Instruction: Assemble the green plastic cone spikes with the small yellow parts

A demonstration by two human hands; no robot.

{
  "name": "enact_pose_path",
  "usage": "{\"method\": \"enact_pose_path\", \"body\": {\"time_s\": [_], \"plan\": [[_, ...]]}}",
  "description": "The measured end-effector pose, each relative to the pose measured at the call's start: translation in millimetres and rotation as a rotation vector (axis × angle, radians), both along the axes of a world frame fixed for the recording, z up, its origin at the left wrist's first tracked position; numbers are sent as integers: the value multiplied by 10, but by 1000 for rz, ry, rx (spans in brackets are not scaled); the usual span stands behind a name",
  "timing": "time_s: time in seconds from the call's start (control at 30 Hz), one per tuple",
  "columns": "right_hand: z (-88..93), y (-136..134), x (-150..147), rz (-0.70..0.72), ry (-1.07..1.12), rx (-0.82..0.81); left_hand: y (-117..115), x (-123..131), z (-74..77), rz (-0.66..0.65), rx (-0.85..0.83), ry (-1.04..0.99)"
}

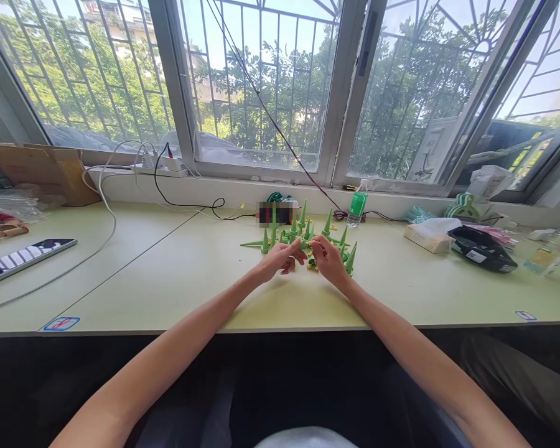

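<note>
Several green cone-shaped pieces (303,215) stand on the table, with one green cone (251,244) lying on its side at the left. Small yellow bits show among them. In front of this group is my left hand (282,257), its thumb and index finger together and the other fingers curled. My right hand (327,259) faces it, thumb and fingertips pinched close to the left fingertips. Something small and yellowish may be between the right fingertips, but it is too tiny to name. Both hands cover part of the cones behind them.
A green-labelled bottle (357,206) stands behind the cones, near a pixelated dark object (275,214). Rightward are a tissue box (427,238) and a black item (481,250). A phone (25,261), white cable (108,239) and cardboard box (42,175) occupy the left.
</note>
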State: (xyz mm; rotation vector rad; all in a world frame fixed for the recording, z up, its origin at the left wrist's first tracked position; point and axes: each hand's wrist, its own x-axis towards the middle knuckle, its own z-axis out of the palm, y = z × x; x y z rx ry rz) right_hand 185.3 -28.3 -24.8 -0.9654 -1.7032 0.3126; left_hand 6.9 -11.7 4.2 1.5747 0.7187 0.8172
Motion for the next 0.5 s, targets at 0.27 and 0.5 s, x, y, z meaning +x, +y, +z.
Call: {"method": "enact_pose_path", "body": {"time_s": [0.27,0.5], "plan": [[24,-18,-6,-15,16,-27,-38,1,6,39,169,62],[19,-9,-13,2,25,-51,-16,43,-54,148,335,52]]}}
